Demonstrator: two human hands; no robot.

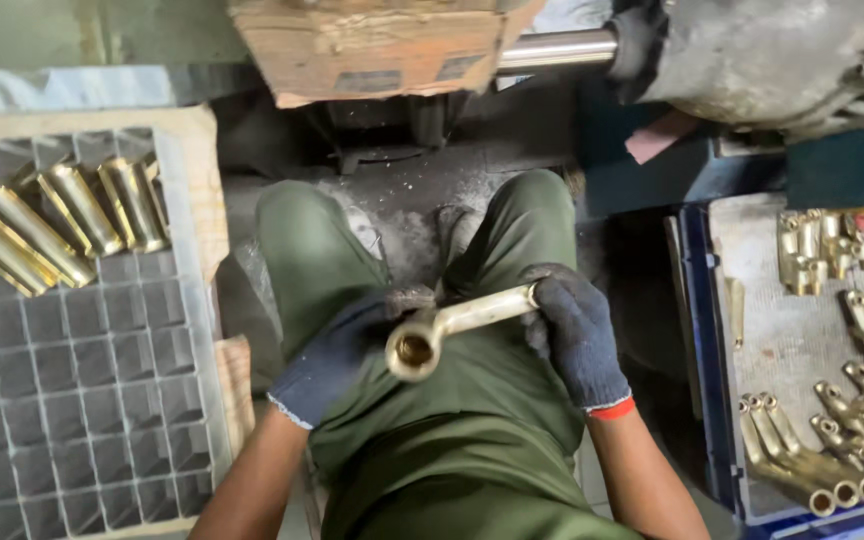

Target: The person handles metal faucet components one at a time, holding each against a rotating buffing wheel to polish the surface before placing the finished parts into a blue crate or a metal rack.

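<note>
Both gloved hands hold one brass pipe fitting [452, 325] above the lap of the green trousers [472, 440]: the right hand [577, 335] has its grip clamped on the narrow end, and the left hand [337, 355] has its grip closed beneath the wide open socket end. A grey grid crate [72, 400] at left carries brass tubes [62, 225]. A blue-rimmed tray [712, 400] at right carries similar brass fittings [832, 440].

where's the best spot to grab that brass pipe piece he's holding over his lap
Grip the brass pipe piece on its straight, slim stem, probably from the right, as the right hand does. The wide, hollow socket end faces the camera, and the left hand steadies it beside that end.
</note>
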